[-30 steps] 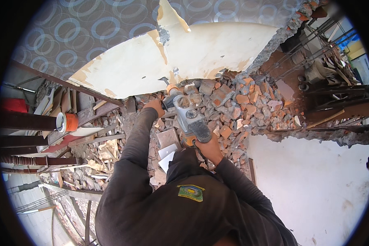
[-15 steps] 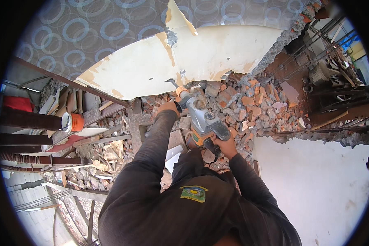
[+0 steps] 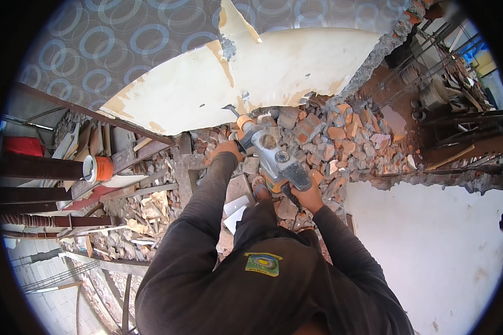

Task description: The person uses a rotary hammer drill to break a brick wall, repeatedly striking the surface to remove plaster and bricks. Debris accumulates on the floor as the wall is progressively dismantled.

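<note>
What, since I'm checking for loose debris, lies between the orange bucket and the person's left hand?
In the head view, rightward from the orange bucket, a brown board comes first, then broken rubble toward the left hand.

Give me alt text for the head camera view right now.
A person's left hand and right hand grip a grey-and-orange power tool, its bit pointing toward a partly stripped wall. Brick rubble lies below; an orange bucket is at left.

You're right inside a half-demolished building [image 3: 373,62]: broken patterned wall [image 3: 296,64] at twelve o'clock, brick rubble [image 3: 307,128] at one, bare rebar [image 3: 418,60] at two!
</note>
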A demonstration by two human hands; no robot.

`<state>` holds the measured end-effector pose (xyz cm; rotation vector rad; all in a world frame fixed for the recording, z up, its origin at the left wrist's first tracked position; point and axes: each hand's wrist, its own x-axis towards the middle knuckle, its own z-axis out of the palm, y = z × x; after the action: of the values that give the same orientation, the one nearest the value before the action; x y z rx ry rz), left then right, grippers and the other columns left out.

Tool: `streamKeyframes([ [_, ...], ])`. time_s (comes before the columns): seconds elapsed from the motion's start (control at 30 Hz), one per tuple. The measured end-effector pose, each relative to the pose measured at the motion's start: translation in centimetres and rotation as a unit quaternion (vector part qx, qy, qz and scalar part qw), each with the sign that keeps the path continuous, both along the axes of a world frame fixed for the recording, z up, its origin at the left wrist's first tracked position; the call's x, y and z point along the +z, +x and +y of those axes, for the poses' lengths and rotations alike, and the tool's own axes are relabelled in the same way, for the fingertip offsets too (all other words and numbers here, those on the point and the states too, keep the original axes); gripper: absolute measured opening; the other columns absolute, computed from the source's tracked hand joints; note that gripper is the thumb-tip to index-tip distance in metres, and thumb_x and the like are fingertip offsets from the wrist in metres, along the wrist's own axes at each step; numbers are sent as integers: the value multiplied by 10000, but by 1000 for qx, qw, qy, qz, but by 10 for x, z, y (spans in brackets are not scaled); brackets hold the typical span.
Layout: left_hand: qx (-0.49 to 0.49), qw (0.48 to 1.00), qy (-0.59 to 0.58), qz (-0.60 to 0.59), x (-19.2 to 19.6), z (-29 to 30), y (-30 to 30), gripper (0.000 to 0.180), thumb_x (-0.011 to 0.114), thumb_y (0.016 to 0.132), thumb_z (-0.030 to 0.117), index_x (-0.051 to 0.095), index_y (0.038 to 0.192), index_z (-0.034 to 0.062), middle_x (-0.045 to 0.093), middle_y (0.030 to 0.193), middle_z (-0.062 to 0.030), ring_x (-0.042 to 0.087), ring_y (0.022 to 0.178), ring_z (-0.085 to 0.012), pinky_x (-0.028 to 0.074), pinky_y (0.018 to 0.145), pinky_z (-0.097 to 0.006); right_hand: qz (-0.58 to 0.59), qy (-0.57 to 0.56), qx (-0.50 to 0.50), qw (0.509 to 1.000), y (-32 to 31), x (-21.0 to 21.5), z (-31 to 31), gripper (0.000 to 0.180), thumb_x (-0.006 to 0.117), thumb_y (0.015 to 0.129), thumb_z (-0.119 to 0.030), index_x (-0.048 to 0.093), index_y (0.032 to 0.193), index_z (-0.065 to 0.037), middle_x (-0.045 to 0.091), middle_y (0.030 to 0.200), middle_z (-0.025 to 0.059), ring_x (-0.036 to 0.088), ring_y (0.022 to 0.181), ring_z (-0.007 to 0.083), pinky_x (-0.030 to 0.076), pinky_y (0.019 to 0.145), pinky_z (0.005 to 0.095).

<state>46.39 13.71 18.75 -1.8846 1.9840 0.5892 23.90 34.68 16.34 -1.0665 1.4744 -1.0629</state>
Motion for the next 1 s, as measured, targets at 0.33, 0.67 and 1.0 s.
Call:
streamKeyframes([
  [0.33, -56, 994, -83, 40, 35, 127, 39, 436, 683, 779, 281, 715, 1125, 19, 680, 1173, -243, 663, 1117, -353, 529, 961, -424, -60, 2, -11, 998, 22, 84, 106, 204, 664, 738, 48, 635, 939, 23, 661, 823, 48, 645, 723, 130, 509, 631, 272],
  [0.67, -15, 988, -42, 147, -11, 136, 10, 369, 696, 705, 263, 742, 973, 14, 707, 976, -263, 694, 968, -386, 553, 877, -450, 73, -55, -34, 995, -1, 82, 128, 277, 747, 747, -99, 677, 973, 45, 725, 889, 154, 713, 832, 227, 534, 745, 355],
  [1.0, -8, 987, -76, 144, -9, 87, 17, 332, 703, 744, 277, 752, 962, 32, 715, 951, -244, 701, 921, -393, 561, 848, -459, 116, -97, -9, 988, 37, 89, 91, 333, 787, 734, -160, 681, 996, 16, 715, 884, 181, 715, 835, 317, 534, 743, 384],
])
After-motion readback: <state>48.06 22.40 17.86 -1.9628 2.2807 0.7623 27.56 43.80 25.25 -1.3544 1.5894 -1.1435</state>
